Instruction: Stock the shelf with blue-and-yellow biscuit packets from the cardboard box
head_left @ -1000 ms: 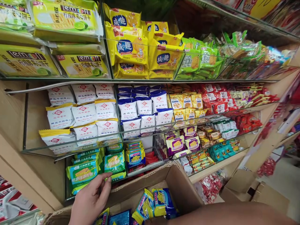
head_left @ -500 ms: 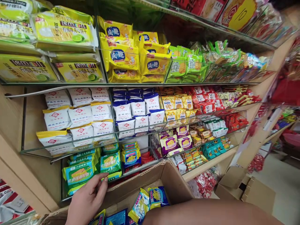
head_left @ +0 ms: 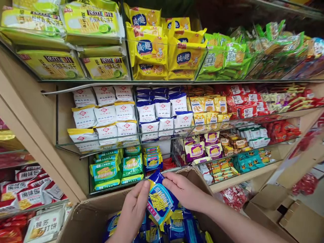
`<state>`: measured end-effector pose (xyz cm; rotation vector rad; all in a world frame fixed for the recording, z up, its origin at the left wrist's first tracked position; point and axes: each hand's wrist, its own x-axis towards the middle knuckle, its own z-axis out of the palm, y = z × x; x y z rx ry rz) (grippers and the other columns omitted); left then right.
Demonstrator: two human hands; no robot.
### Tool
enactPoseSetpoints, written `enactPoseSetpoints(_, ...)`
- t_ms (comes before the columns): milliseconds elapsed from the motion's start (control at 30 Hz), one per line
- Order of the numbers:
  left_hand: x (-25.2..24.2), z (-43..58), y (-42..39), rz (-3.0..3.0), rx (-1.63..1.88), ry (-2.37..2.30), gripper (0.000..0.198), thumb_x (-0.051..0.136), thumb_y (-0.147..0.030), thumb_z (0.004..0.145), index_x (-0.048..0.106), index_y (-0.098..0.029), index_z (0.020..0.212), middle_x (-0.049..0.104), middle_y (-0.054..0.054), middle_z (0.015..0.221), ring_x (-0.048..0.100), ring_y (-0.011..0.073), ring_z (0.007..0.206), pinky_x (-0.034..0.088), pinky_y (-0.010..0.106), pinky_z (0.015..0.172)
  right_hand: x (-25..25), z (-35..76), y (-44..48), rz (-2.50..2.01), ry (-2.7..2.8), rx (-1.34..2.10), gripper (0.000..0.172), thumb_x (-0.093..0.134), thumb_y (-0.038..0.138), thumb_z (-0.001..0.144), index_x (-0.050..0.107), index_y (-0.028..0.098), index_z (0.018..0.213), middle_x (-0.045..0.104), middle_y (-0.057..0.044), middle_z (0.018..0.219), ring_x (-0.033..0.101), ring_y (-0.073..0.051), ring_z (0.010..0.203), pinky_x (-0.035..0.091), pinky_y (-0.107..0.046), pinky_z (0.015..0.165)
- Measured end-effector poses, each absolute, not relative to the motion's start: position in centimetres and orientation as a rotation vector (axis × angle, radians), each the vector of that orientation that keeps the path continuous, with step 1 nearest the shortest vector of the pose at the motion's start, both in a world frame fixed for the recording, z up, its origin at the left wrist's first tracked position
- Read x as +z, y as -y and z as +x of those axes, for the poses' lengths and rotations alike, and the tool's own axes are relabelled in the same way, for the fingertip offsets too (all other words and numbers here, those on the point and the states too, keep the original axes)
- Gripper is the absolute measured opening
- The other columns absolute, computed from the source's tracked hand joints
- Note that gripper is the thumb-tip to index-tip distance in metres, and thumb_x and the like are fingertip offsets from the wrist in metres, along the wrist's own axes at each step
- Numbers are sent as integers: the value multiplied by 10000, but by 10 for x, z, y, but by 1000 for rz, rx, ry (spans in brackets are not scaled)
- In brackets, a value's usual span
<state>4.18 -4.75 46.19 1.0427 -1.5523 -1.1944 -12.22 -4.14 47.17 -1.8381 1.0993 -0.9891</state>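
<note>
Between both hands, over an open cardboard box (head_left: pixel 91 211), hangs a blue and yellow biscuit packet (head_left: pixel 160 200). My left hand (head_left: pixel 135 206) pinches its left edge with thumb and fingers. At its upper right edge, my right hand (head_left: pixel 183 189) grips the wrapper. Below the hands, several more blue biscuit packets (head_left: pixel 176 224) lie loose in the box. Just behind the box, green biscuit packets (head_left: pixel 131 165) stand stacked in the lowest shelf bin, beside a small stack of blue and yellow packets (head_left: pixel 153 162).
Glass-fronted shelves hold white packets (head_left: pixel 106 116), yellow packets (head_left: pixel 152 50) and purple packets (head_left: pixel 194 152). A wooden upright (head_left: pixel 37 131) stands on the left, with red and white packets (head_left: pixel 30 185) beyond it. Another cardboard box (head_left: pixel 301 216) is on the floor at right.
My left hand has moved right, away from the green packets. My right hand has come up into view, and both hands now hold a blue biscuit packet. The view has shifted left.
</note>
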Motion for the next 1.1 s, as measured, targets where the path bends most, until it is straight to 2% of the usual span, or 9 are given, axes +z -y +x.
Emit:
enactPoseSetpoints(233,448,36,51,1008,-1407,1240,323,483,-469,753,499,-195,923,637,28,823,587,182,729,474,267,622,455,-111,41,-1872,-1298,-1171,300,322,374,858,551,186,907,614,-38,784,560,-164,751,416,-264,679)
enactPoseSetpoints(367,435,34,36,1089,-1551,1134,574,635,-437,628,330,-210,1057,636,43,820,604,195,660,480,286,533,450,-114,33,-1758,-1281,-1103,290,324,357,857,523,179,973,614,-33,801,562,-152,741,436,-264,669)
enactPoseSetpoints(467,430,40,30,1142,-1541,1323,658,670,-349,602,269,-213,1106,635,35,823,594,190,671,485,303,579,455,-121,24,-1873,-1298,-1005,388,473,343,786,437,199,1145,572,-55,1039,524,-174,935,415,-301,800)
enactPoseSetpoints(533,433,46,29,1126,-1421,1564,573,651,-281,624,329,-214,1093,632,40,886,578,185,749,472,308,678,463,-124,20,-2013,-1256,-944,554,568,336,718,370,231,1225,464,-57,1220,425,-197,1098,345,-326,913)
enactPoseSetpoints(600,439,51,31,1101,-1341,1764,469,641,-220,631,412,-208,1040,627,41,919,562,189,819,451,296,734,472,-127,19,-2090,-1193,-869,557,585,314,706,387,252,1223,434,-44,1261,384,-209,1143,298,-340,954)
enactPoseSetpoints(700,447,54,34,1014,-1483,1669,438,663,-199,618,444,-219,998,626,25,890,573,181,803,456,274,700,477,-130,24,-1867,-1188,-881,433,583,286,709,469,243,1125,579,-30,1043,520,-201,949,397,-335,826)
enactPoseSetpoints(800,451,52,37,909,-1673,1385,423,675,-254,634,443,-208,985,635,5,768,573,133,654,453,230,587,470,-132,30,-1380,-1050,-984,389,614,307,689,464,219,1037,588,7,839,555,-140,720,443,-273,656)
enactPoseSetpoints(967,451,47,39,1006,-1585,1304,299,641,-323,673,533,-162,901,565,-57,507,451,59,444,373,154,434,457,-137,29,-1005,-860,-1052,356,651,302,663,458,185,939,572,21,792,549,-103,710,429,-249,693)
enactPoseSetpoints(1100,452,58,46,1025,-1349,1640,280,565,-342,729,531,-201,968,664,6,750,589,125,660,469,201,555,467,-153,35,-1261,-1088,-1099,329,634,294,665,455,198,924,563,21,798,545,-122,717,433,-247,654)
